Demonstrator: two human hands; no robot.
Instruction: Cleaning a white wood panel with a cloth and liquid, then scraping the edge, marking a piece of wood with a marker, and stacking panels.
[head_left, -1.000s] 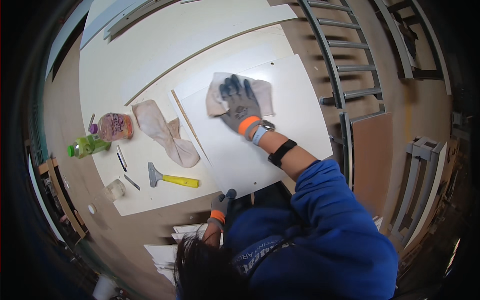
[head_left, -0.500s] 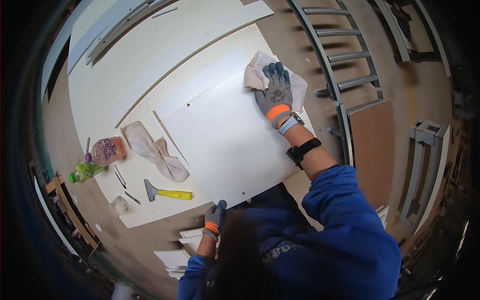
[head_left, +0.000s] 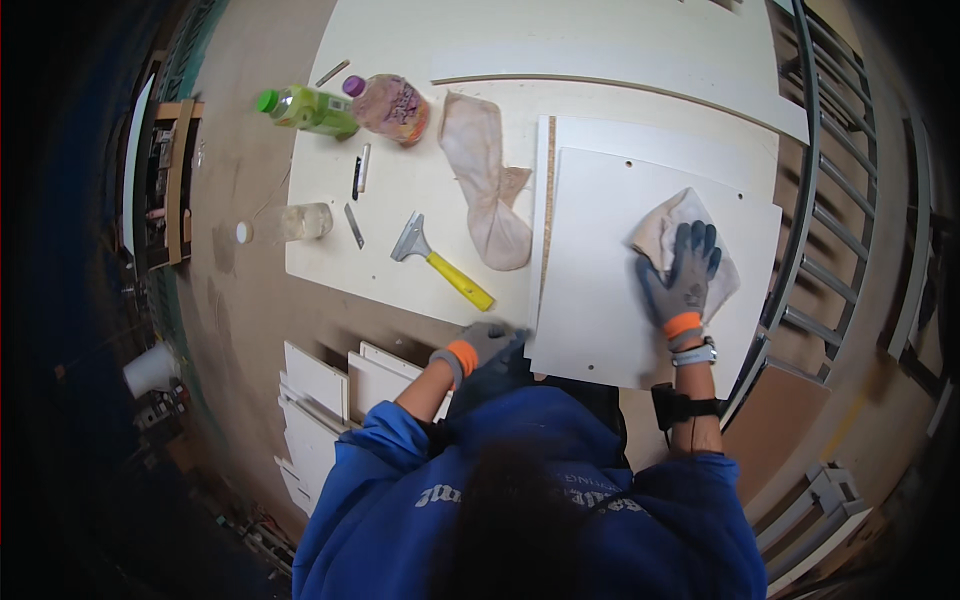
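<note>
My right hand (head_left: 688, 278), in a grey glove with an orange cuff, presses a pale cloth (head_left: 722, 290) onto a white panel (head_left: 595, 270). Its fingers bear down on the bunched fabric. At the panel's near left corner is my left hand (head_left: 488, 343), gloved alike, its fingertips at the edge and partly blurred against dark clothing. The panel lies on other white boards and has small holes near its edges. To its left rests a second cloth (head_left: 485, 190), rumpled. Beside that cloth lies a scraper (head_left: 445, 265) with a yellow handle and wide metal head.
A green-capped bottle (head_left: 318, 112), a purple-capped bottle (head_left: 393, 108) and a clear jar (head_left: 308, 221) stand on the table (head_left: 400, 170) at left. A loose blade (head_left: 355, 227) lies near them. Metal roller rack (head_left: 830, 215) borders the right. White boards (head_left: 320, 385) are stacked below.
The view has turned and shifted. My right hand and the cloth have moved from the panel's far edge in toward its right middle. My left hand stays by the near left corner.
</note>
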